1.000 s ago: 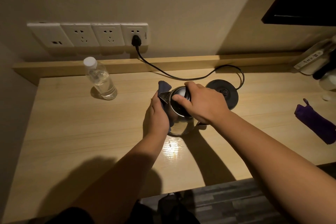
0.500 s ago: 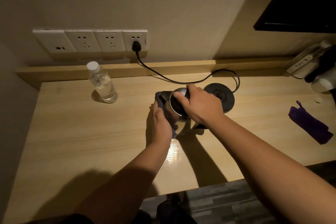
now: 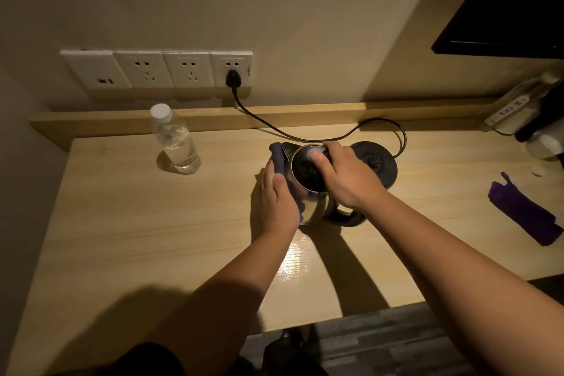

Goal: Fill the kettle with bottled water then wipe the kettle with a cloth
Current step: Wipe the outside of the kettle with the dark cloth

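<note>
A steel kettle (image 3: pixel 314 207) with a black lid stands on the wooden desk (image 3: pixel 152 238), off its round black base (image 3: pixel 377 166). My right hand (image 3: pixel 345 175) grips the kettle's top from the right, thumb on the lid. My left hand (image 3: pixel 279 197) presses a dark blue cloth (image 3: pixel 278 157) against the kettle's left side, near the spout. A capped clear water bottle (image 3: pixel 177 140) stands upright at the back left, well apart from both hands.
The base's black cord (image 3: pixel 274 128) runs to the rightmost wall socket (image 3: pixel 233 70). A folded purple cloth (image 3: pixel 523 212) lies at the right. Bottles and small items (image 3: pixel 531 116) crowd the back right corner. A dark screen (image 3: pixel 512 9) hangs upper right.
My left hand with the cloth has slid a little along the kettle's left side. My right hand stays on the kettle's top. The view has shifted slightly.
</note>
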`<control>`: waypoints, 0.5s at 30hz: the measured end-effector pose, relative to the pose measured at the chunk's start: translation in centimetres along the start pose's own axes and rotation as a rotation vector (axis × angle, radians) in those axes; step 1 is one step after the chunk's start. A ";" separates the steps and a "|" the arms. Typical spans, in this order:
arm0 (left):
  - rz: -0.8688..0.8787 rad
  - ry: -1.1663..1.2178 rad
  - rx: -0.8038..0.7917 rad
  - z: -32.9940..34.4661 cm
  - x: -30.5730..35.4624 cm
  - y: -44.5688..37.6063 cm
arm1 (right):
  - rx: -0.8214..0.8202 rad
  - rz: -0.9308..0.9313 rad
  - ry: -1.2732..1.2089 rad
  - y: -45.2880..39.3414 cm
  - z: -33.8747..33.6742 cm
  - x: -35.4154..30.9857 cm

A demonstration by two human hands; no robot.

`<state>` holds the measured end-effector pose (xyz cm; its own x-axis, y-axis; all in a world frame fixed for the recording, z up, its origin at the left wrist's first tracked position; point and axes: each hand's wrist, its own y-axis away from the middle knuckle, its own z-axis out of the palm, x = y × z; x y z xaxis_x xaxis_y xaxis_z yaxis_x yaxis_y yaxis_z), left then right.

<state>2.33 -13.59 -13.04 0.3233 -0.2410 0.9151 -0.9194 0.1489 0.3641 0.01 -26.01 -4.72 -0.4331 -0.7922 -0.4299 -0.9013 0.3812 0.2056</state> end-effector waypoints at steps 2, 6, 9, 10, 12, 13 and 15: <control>-0.070 0.007 0.011 0.0 -0.9 -0.4 | 0.006 0.010 -0.023 -0.1 0.1 0.1; -0.179 0.062 0.007 0.1 -2.8 -0.9 | 0.000 0.023 -0.065 -0.1 0.1 0.1; -0.177 0.065 0.012 0.4 -2.9 -1.7 | -0.015 0.051 -0.105 0.0 -0.1 -0.1; -0.179 0.067 0.027 0.5 -2.8 -1.6 | -0.014 0.053 -0.105 0.0 -0.2 -0.2; -0.163 0.078 0.050 0.8 -2.3 -0.9 | -0.012 0.049 -0.098 0.1 -0.3 -0.3; -0.143 0.092 0.061 0.9 -1.8 -0.4 | -0.013 0.046 -0.098 0.1 -0.3 -0.3; -0.090 0.124 0.067 1.0 -0.6 0.6 | -0.018 0.051 -0.103 0.1 -0.2 -0.4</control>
<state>1.34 -14.32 -13.51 0.4267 -0.1301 0.8950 -0.8968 0.0667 0.4373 0.06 -25.74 -4.37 -0.4767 -0.7184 -0.5066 -0.8785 0.4105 0.2445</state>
